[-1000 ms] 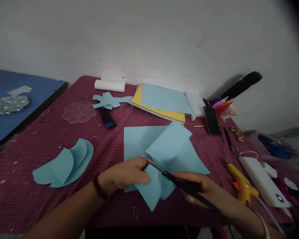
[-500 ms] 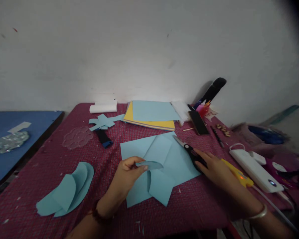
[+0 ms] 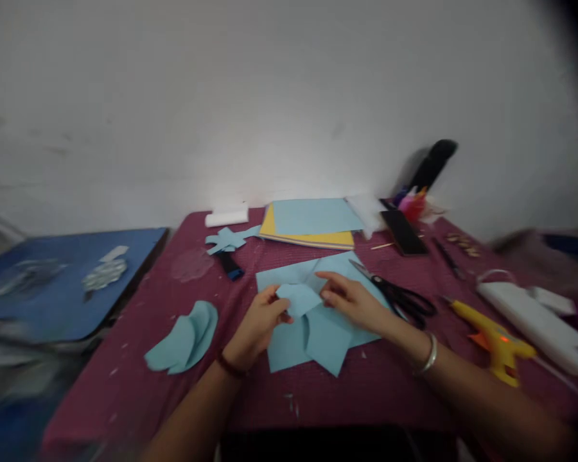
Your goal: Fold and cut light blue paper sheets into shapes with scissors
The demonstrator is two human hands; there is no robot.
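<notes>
My left hand [image 3: 260,321] and my right hand [image 3: 349,300] both pinch a small cut piece of light blue paper [image 3: 298,298], one at each side. They hold it just above a larger light blue sheet [image 3: 313,333] lying on the red checked tablecloth [image 3: 366,391]. Black-handled scissors [image 3: 399,296] lie on the cloth just right of my right hand, with no hand on them. A pile of rounded blue cut-outs [image 3: 185,337] rests to the left of my left hand.
A stack of yellow and blue paper [image 3: 311,224], a white roll [image 3: 226,218] and blue scraps [image 3: 228,239] sit at the back. A black phone [image 3: 403,232], a yellow glue gun [image 3: 494,337] and a white power bank [image 3: 534,324] lie right. A blue table [image 3: 52,289] stands left.
My right hand set the scissors down on the cloth and came over to the small blue piece, which my left hand still holds. The view swung to the left.
</notes>
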